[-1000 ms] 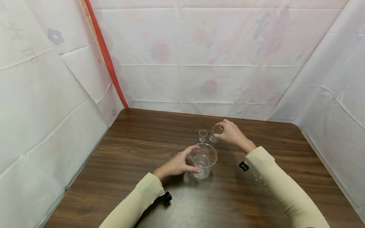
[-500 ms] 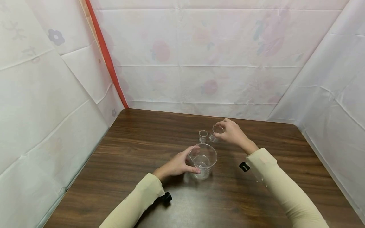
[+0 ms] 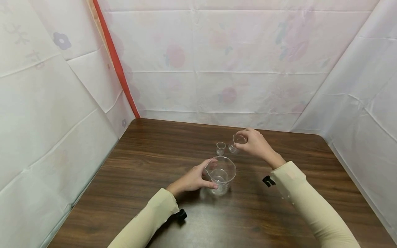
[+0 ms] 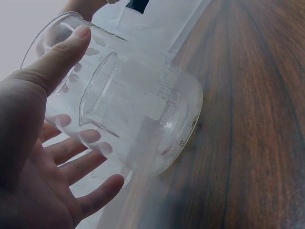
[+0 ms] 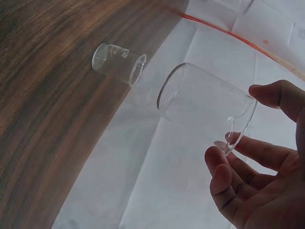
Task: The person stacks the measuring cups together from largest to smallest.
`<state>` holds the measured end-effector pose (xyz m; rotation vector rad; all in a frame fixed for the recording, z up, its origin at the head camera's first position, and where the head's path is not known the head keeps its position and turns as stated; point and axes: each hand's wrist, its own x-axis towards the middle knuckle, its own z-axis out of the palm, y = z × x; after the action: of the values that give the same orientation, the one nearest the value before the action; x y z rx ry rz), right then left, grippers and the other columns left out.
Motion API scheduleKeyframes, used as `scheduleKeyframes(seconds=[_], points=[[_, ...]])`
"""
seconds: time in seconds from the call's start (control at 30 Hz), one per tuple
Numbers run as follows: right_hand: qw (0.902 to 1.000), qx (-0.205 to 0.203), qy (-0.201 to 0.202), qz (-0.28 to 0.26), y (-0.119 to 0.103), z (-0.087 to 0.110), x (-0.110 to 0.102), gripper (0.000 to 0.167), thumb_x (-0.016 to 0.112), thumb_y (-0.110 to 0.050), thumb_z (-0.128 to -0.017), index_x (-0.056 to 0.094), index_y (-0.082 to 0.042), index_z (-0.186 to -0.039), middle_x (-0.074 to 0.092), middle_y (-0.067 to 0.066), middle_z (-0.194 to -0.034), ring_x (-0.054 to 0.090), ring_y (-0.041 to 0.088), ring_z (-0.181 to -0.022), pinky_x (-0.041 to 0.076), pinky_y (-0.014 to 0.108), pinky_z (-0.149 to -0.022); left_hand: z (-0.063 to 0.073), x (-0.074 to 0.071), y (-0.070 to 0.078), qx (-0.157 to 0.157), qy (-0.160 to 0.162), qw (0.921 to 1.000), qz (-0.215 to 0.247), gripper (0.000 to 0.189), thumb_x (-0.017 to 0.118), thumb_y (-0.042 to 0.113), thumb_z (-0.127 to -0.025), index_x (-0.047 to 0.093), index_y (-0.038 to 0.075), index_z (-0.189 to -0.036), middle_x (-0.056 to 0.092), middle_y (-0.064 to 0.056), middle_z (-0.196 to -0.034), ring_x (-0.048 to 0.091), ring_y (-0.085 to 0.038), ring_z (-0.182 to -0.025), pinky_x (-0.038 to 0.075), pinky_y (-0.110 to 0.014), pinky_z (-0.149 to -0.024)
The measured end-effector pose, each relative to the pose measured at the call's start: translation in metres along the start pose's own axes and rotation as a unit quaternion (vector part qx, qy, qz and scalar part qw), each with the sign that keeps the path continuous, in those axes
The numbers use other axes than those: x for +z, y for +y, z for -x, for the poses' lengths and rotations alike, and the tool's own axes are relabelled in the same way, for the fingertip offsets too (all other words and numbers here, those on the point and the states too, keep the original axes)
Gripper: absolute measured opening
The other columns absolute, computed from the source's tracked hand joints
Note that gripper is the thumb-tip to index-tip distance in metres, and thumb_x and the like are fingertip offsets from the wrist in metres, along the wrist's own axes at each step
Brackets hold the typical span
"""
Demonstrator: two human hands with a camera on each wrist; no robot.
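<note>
My left hand (image 3: pixel 192 177) holds a large clear glass beaker (image 3: pixel 227 177) upright on the table, thumb on the near side and fingers round the far side. A smaller beaker (image 4: pixel 100 90) is nested inside it. Between thumb and fingertips, my right hand (image 3: pixel 256 145) pinches another small glass beaker (image 5: pixel 205 105) by its rim. In the head view that beaker leans slightly and appears raised off the wood. The smallest beaker (image 3: pixel 221 149) stands upright just to its left, behind the large one; nothing touches it.
Under everything lies a dark wood-grain table (image 3: pixel 155 148). White printed sheets (image 3: pixel 198 62) hang behind it and along both sides, with a red strip (image 3: pixel 116 65) at the back left. A black strap device (image 3: pixel 181 214) is on the left wrist.
The right hand has lifted its small beaker a little and shifted it slightly right and back, away from the smallest one. The left hand and large beaker have stayed put.
</note>
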<state>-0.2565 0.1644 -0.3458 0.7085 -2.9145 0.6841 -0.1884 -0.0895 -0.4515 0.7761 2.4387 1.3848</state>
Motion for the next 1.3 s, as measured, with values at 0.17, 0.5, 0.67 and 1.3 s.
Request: scheduleKeyframes(seconds=[0.17,0.5,0.67,1.3], points=[[1.0,0.001,0.0,-0.003,-0.002,0.003,-0.004,0.046,0.071,-0.029,-0.086,0.064,-0.004,-0.124,0.059,0.012,-0.096,0.05,0.023,-0.08,0.039,0.036,-0.07,0.0,0.0,0.0,-0.003,0.001,1.0,-0.005,0.088,0.083,0.033,-0.078,0.033,0.019,-0.149,0.051,-0.007,-0.145,0.049,-0.018,-0.131,0.048,-0.041,-0.1],[0.9996,-0.016,0.024,-0.005,-0.01,0.007,-0.011,0.047,0.075,-0.026,-0.083,0.066,-0.003,-0.122,0.053,0.007,-0.084,0.046,0.019,-0.072,0.035,0.032,-0.067,-0.001,0.001,0.001,-0.004,-0.002,1.0,-0.005,0.087,0.082,0.035,-0.078,0.033,0.023,-0.149,0.05,-0.004,-0.146,0.047,-0.015,-0.134,0.048,-0.04,-0.101],[0.999,-0.029,0.034,-0.006,-0.015,0.009,-0.014,0.046,0.076,-0.025,-0.082,0.066,-0.003,-0.121,0.055,0.007,-0.087,0.047,0.018,-0.071,0.037,0.031,-0.065,0.0,0.001,0.001,-0.005,-0.002,1.0,-0.005,0.088,0.083,0.034,-0.078,0.033,0.022,-0.149,0.05,-0.007,-0.146,0.047,-0.017,-0.134,0.048,-0.041,-0.101],[0.9964,-0.058,0.06,-0.016,-0.031,0.015,-0.021,0.044,0.076,-0.022,-0.082,0.067,-0.003,-0.12,0.059,0.008,-0.089,0.051,0.017,-0.07,0.042,0.029,-0.063,-0.001,0.0,0.0,0.002,0.0,1.0,-0.004,0.087,0.083,0.032,-0.078,0.034,0.02,-0.149,0.052,-0.007,-0.144,0.051,-0.018,-0.13,0.049,-0.04,-0.1]])
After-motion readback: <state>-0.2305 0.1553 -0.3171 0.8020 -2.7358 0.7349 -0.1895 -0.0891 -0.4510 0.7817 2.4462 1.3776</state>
